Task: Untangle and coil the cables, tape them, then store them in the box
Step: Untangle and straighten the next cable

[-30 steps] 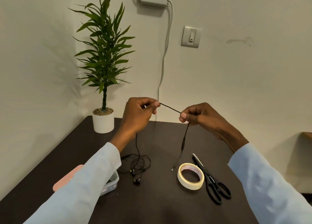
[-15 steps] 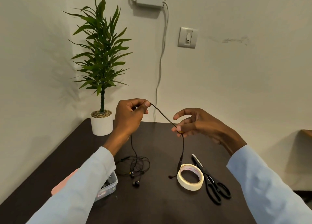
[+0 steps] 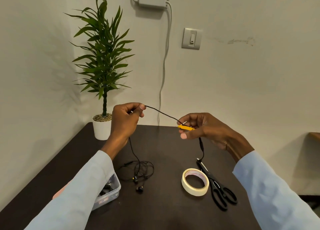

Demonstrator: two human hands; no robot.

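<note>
Two hands raised above the counter (image 3: 164,212), left hand (image 3: 125,121) pinching the black earphone cable (image 3: 161,112), right hand (image 3: 201,125) pinching the same cable at a small yellow piece (image 3: 186,127), a short span stretched between. Rest of the cable heaped in a tangle (image 3: 138,169) left of the tape roll (image 3: 195,181), plug end dangling just above the scissors (image 3: 218,186). Likely to tighten knots in that heap if pulled hard, or to snag the dangling end on the scissors.

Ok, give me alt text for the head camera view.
Two hands stretch a black earphone cable above a dark table: left hand pinching one end, right hand holding its yellow piece. Below lie masking tape and scissors.
</note>
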